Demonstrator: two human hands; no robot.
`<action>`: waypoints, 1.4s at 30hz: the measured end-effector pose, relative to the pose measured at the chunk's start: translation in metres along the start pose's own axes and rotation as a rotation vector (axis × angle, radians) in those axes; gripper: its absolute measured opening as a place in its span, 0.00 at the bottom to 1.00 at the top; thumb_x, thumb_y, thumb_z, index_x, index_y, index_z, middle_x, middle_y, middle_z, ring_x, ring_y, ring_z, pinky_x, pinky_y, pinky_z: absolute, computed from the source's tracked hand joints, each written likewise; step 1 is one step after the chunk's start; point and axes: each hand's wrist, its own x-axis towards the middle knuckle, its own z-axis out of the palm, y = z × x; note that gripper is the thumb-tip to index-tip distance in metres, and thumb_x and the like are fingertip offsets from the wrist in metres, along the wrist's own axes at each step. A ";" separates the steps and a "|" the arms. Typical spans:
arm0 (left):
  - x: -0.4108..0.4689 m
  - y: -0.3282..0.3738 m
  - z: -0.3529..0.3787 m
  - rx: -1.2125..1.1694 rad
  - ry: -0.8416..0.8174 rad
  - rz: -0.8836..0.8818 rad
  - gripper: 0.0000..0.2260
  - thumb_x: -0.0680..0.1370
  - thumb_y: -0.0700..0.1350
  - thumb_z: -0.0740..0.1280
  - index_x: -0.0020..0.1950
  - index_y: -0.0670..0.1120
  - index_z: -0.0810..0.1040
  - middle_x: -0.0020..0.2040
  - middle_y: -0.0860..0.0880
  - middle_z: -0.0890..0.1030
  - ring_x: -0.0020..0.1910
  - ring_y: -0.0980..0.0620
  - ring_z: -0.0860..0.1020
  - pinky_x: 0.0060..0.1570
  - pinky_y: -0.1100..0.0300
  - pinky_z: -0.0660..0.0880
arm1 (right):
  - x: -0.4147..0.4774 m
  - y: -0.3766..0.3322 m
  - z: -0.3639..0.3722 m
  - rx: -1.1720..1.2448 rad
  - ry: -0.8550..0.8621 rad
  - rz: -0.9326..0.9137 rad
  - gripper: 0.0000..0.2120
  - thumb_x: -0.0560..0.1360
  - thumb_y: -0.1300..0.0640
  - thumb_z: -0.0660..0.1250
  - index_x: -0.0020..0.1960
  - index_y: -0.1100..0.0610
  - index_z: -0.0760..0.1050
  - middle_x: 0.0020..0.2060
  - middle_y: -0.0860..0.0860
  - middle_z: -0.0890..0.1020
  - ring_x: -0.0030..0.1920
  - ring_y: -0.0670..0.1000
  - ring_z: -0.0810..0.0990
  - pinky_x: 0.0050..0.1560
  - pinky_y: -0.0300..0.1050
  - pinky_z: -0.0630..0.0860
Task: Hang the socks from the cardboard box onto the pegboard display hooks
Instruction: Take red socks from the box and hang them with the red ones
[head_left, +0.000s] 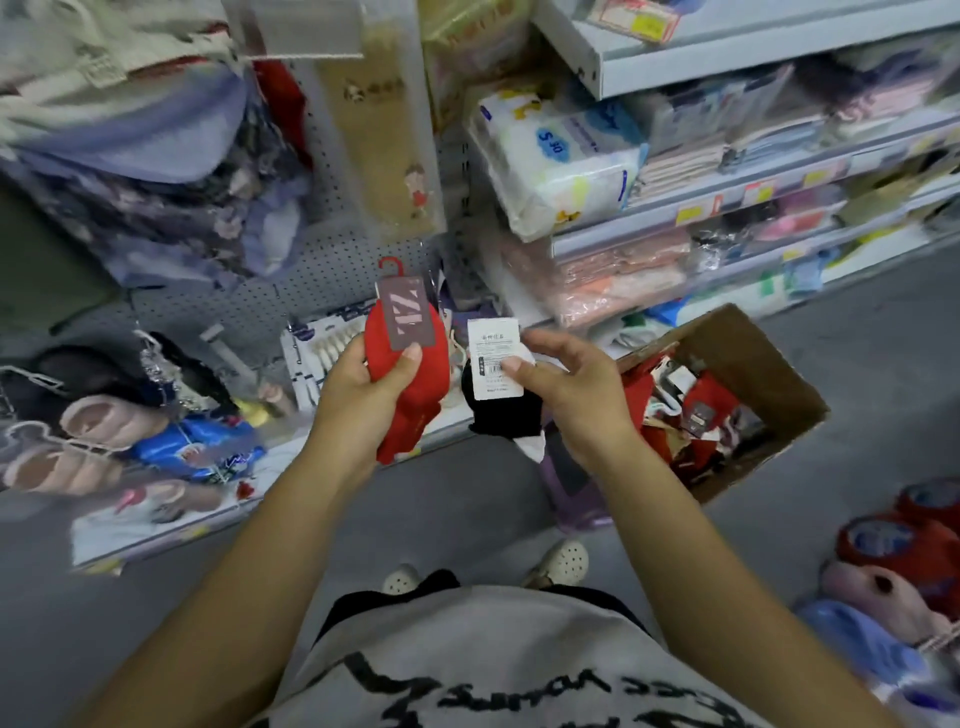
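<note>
We're gripping red socks (410, 379) w/ left hand (363, 389), pinching black socks' (496, 410) tag w/ right hand (566, 384), beside the box (769, 374). Soft, light, floppy; we're judging the stiff hanger hook (389, 267) best to hold.

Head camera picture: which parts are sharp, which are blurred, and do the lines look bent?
In the head view, the left hand gripping the red socks and the right hand pinching the white label of the black socks are fairly sharp; the shelves and the hanging bags are blurred; shelf edges tilt from the wide angle; light is even.
</note>
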 end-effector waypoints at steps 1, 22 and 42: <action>-0.001 0.005 -0.012 0.007 -0.015 0.009 0.07 0.79 0.49 0.73 0.55 0.59 0.83 0.51 0.48 0.88 0.46 0.42 0.87 0.42 0.46 0.84 | -0.004 0.001 0.012 -0.010 -0.021 -0.008 0.13 0.72 0.65 0.77 0.56 0.62 0.82 0.48 0.53 0.88 0.51 0.55 0.87 0.54 0.50 0.84; -0.021 0.091 -0.131 -0.110 -0.014 0.186 0.15 0.78 0.58 0.70 0.61 0.54 0.84 0.56 0.47 0.87 0.57 0.47 0.85 0.58 0.49 0.79 | -0.037 -0.049 0.217 -0.115 -0.237 -0.300 0.09 0.81 0.51 0.69 0.54 0.53 0.86 0.52 0.49 0.88 0.58 0.48 0.85 0.64 0.56 0.78; -0.003 0.217 -0.167 -0.229 0.114 0.445 0.08 0.83 0.45 0.67 0.56 0.50 0.86 0.55 0.47 0.87 0.54 0.49 0.86 0.46 0.62 0.82 | 0.011 -0.165 0.279 -0.219 -0.380 -0.509 0.06 0.75 0.57 0.75 0.45 0.55 0.78 0.46 0.55 0.87 0.49 0.56 0.86 0.56 0.53 0.81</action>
